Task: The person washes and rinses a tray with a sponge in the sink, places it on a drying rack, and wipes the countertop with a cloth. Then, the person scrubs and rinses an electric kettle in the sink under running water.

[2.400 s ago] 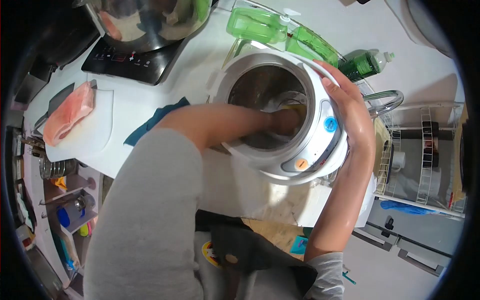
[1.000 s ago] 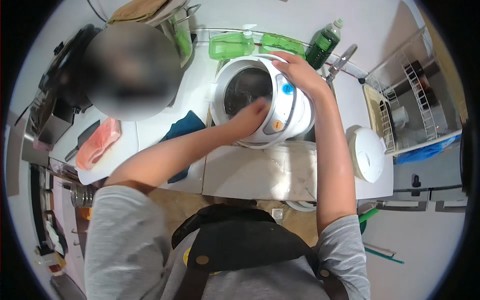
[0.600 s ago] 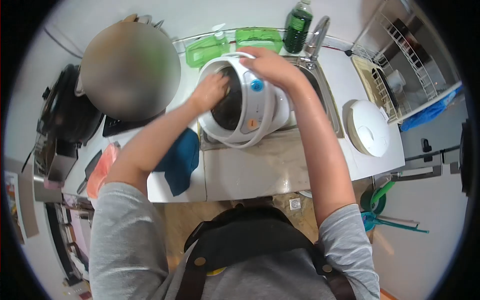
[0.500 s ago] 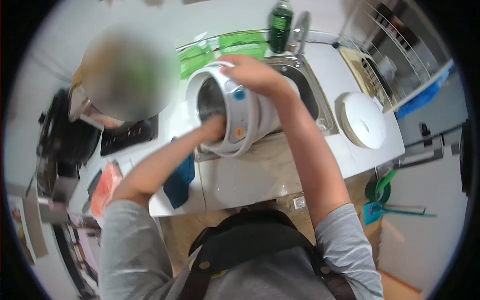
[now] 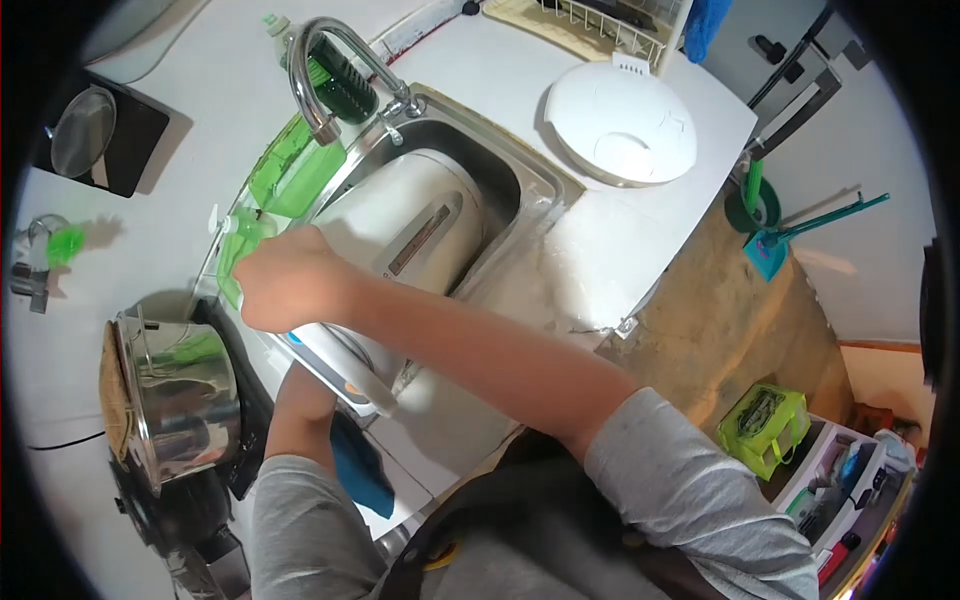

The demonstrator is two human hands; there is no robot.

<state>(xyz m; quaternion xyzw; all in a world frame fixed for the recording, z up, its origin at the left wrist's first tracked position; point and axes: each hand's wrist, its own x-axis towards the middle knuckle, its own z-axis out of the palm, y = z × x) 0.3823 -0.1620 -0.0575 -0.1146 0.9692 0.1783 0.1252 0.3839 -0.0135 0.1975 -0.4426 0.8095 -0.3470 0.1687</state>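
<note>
A white electric water pot (image 5: 400, 205) lies tipped on its side across the sink, its base over the basin and its mouth end facing the lower left. My right hand (image 5: 290, 280) is wrapped round the rim at that end. Below it, my left forearm (image 5: 303, 400) reaches up toward the pot's mouth; the left hand itself is hidden behind the rim. The round white lid (image 5: 625, 125) rests on the counter right of the sink (image 5: 500, 165). Beside the left forearm lies a dark blue cloth (image 5: 358, 468).
A curved faucet (image 5: 345, 40) arches over the sink's back left. Near it stand a dark green bottle (image 5: 340, 85), a green container (image 5: 300, 175) and a green pump bottle (image 5: 240, 240). A steel pot (image 5: 185, 405) is at the left. A dish rack (image 5: 610, 30) stands at the back.
The view has swung toward the right side of the counter. The pot now lies flatter, showing its side over the sink. My left hand, earlier seen in the pot's mouth, has gone out of sight.
</note>
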